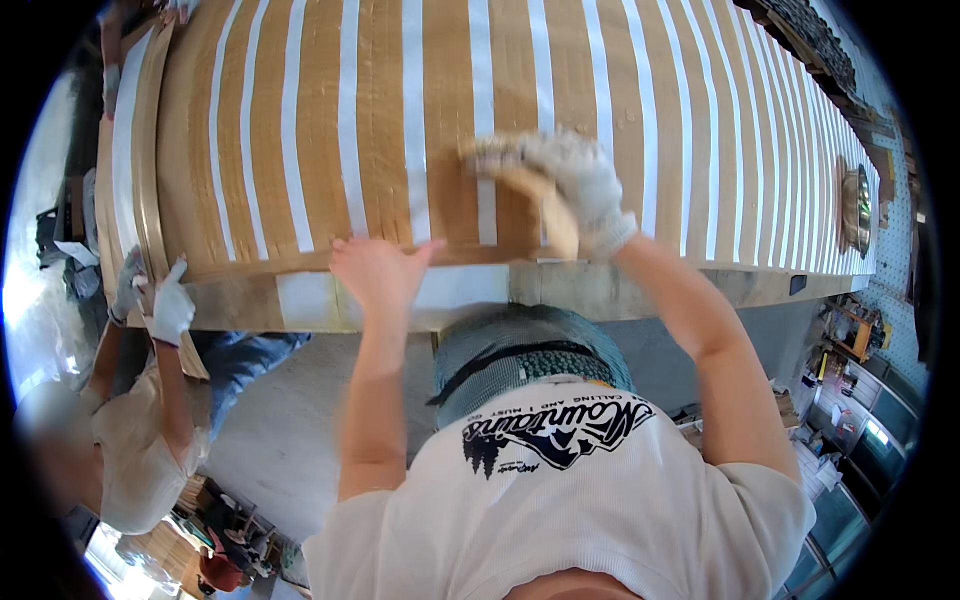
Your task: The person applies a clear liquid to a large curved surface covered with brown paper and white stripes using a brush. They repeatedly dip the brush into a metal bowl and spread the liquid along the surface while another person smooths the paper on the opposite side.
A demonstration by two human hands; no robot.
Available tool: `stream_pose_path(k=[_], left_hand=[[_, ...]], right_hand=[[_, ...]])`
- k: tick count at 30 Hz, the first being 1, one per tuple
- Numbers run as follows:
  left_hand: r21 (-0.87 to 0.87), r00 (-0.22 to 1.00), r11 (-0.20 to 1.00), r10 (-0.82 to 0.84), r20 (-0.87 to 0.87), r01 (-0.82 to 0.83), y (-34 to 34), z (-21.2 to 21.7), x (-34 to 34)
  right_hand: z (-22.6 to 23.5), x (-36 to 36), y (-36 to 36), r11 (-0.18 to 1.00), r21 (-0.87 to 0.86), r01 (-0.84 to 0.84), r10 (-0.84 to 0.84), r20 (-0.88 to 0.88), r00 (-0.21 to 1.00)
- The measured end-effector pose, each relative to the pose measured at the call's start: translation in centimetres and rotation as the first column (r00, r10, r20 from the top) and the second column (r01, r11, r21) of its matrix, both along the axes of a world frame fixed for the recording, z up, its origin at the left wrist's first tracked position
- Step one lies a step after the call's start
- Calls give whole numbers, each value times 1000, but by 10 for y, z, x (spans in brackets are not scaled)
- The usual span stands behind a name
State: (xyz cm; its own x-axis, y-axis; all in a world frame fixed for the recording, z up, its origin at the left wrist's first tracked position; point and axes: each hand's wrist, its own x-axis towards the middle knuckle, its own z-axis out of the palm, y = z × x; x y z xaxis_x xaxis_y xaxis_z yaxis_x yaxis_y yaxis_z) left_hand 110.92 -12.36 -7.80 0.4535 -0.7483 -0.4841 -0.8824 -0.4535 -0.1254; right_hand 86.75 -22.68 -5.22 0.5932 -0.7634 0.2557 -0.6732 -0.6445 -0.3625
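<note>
A broad brown sheet with white stripes covers the long table in front of me. My left hand, bare, lies at the sheet's near edge with its thumb stretched out to the right. Farther in and to the right, my right hand wears a whitish glove and is closed on a tan, flat-looking thing. That thing is over or against the striped surface; motion blur hides its exact kind and whether it touches. Beneath my hands runs the table's near side, with a whitish patch on it.
At the left, a co-worker's gloved hands are by the sheet's left end, near a long tan strip. Another person's arm shows at the far left corner. A brass-coloured bowl sits at the right end. Shelves with tools stand beyond.
</note>
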Motion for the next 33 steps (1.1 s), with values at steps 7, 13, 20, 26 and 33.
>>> stream_pose_path(k=[7,13,20,26,33], left_hand=[[-47,1000,999,2,12,-2,2,-17,-3],[29,993,993,111,36,-112,-2,-26,-6],[136,989,980,137,63,-145,-7,-25,-8],[54,989,988,145,38,-146,-17,-13,-10],[-39,994,999,-10,110,14,-9,-23,-9]], right_hand=[[-11,-4,-75,898,429,94,-78,-54,995],[-7,36,-292,901,240,362,-309,-233,922],[-50,64,-485,923,48,381,-369,-164,915],[-80,82,-518,847,-301,438,-495,-149,856],[-54,45,-329,986,155,64,-104,267,958]])
